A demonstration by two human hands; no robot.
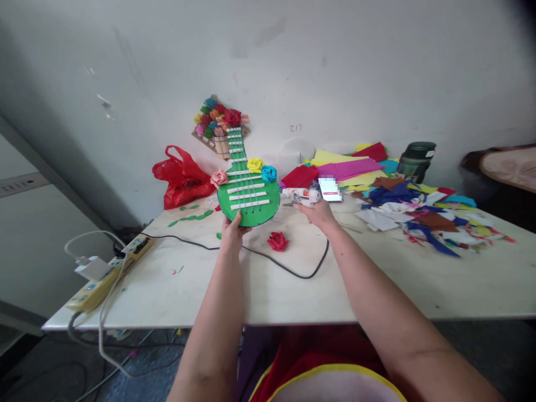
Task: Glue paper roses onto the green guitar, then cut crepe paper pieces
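Note:
My left hand (233, 230) grips the rounded lower end of a green paper pipa (250, 215), thumb in front, holding it upright above the table. White strips and thin strings run along its front. A pink paper flower (219, 178), a yellow one (254, 164) and a blue one (268, 173) sit on its body, and a red flower (233, 117) shows at the top of its neck. My right hand (320, 216) is closed around a white hot glue gun (309, 195), whose nozzle points left. A loose red paper flower (277, 241) lies between my arms.
A black cord (288, 271) loops across the table (268, 301) toward a power strip (100, 282) at left. Behind are a red bag (184, 181) and a flower craft (213, 125). A phone (330, 188), paper sheets (349, 168), scraps (419, 215) and a bottle (416, 162) are at right.

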